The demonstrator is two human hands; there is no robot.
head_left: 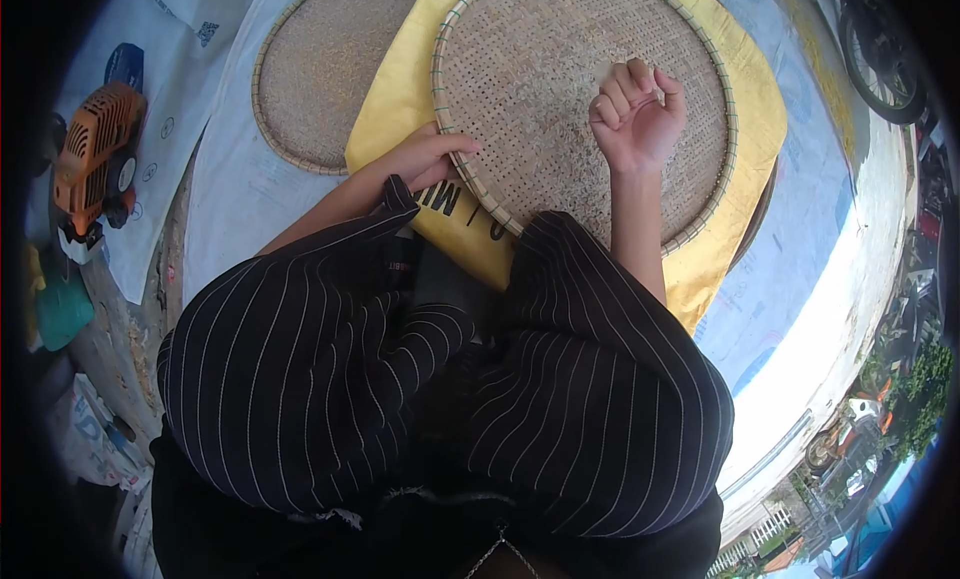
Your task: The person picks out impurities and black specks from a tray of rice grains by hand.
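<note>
1. Black striped trousers (300, 359) lie nearest, just before the bamboo tray (500, 49).
2. Left hand (425, 159) grips the tray's near rim, fingers closed on it.
3. Right hand (635, 114) is over the tray's middle, fingers curled tightly together.
4. Yellow sack (395, 99) lies under the tray.

Free: above far half of winnowing tray (560, 39) | Left: hemmed by second tray (320, 69), just beside | Near: closed off by striped knees (590, 379) | Far left: orange engine tool (95, 149), well apart

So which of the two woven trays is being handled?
The green-rimmed tray on the yellow sack; the left hand grips its edge. The other tray, further left, is untouched.
</note>
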